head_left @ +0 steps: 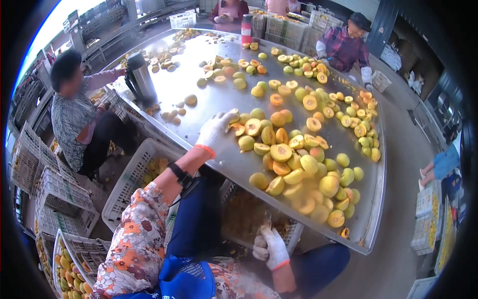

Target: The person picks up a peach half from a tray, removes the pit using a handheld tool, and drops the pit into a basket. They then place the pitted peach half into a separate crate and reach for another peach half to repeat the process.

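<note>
My left hand (217, 130), in a white glove with an orange cuff, stretches over the steel table (209, 99) to the near edge of a pile of yellow-green fruits and cut halves (294, 164). Its fingertips touch a cut fruit half (238, 129); whether they grip it is unclear. My right hand (269, 247), also gloved, is low at the table's front edge, closed on a small knife (267, 223) that points up. It hovers over a white crate of fruit scraps (249, 212) under the table.
A steel thermos (141, 77) stands at the table's left edge and a red bottle (246, 27) at the far end. Other people work at the left (74, 114) and far right (346, 47). White crates (59, 192) stand stacked on the floor to the left.
</note>
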The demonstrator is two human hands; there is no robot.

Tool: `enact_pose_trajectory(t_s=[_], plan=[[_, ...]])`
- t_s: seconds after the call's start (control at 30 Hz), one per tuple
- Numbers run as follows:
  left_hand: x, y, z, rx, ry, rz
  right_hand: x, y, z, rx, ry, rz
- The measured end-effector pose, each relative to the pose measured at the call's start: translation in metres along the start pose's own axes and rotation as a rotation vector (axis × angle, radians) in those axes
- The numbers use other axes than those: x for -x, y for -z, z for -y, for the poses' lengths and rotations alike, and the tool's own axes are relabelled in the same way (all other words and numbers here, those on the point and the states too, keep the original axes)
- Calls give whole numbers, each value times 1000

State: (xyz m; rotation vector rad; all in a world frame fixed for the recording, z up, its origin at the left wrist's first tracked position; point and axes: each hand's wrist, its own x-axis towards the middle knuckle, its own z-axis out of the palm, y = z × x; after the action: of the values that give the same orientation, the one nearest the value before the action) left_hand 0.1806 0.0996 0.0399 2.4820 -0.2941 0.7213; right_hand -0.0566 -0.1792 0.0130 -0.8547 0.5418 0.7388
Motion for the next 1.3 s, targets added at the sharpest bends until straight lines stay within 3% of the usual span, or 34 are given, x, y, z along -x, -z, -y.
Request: enact_pose_trajectory(t_s=[0.07, 0.17, 0.27, 0.3, 0.4, 0.5, 0.63, 0.87, 1.0, 1.07, 1.1, 1.2, 1.27, 1.3], plan=[[-32, -25, -6, -115, 48, 169, -7, 9, -5, 10, -1, 24], [-62, -52, -3, -222, -38, 279, -2, 3, -2, 51, 19, 15], [-82, -65, -7, -303, 109, 643, 4, 3, -1, 93, 46, 38], [-82, -67, -3, -308, 49, 605, 5, 3, -1, 96, 47, 27], [-90, -72, -1, -353, 102, 776, 8, 0, 0, 98, 50, 23], [-77, -63, 3, -179, 50, 634, 11, -1, 3, 118, 46, 49], [-55, -64, -5, -46, -40, 614, 11, -3, -1, 127, 36, 54], [-20, -34, -41, 70, -1, 480, 11, -4, -3, 182, 45, 28], [12, 2, -58, 436, -41, 306, 7, 4, -10, 219, 148, -14], [48, 25, -78, 929, 297, 339, 8, -3, -4, 282, 214, -76], [68, 25, -87, 1148, 365, 270, 10, -9, -3, 343, 266, -110], [113, 38, -102, 1550, 715, 406, 16, -19, 1, 401, 366, -41], [129, 33, -121, 1649, 848, 315, 11, -15, -10, 461, 564, -9], [133, 29, -124, 1707, 796, 342, 10, -16, -13, 648, 710, -97]])
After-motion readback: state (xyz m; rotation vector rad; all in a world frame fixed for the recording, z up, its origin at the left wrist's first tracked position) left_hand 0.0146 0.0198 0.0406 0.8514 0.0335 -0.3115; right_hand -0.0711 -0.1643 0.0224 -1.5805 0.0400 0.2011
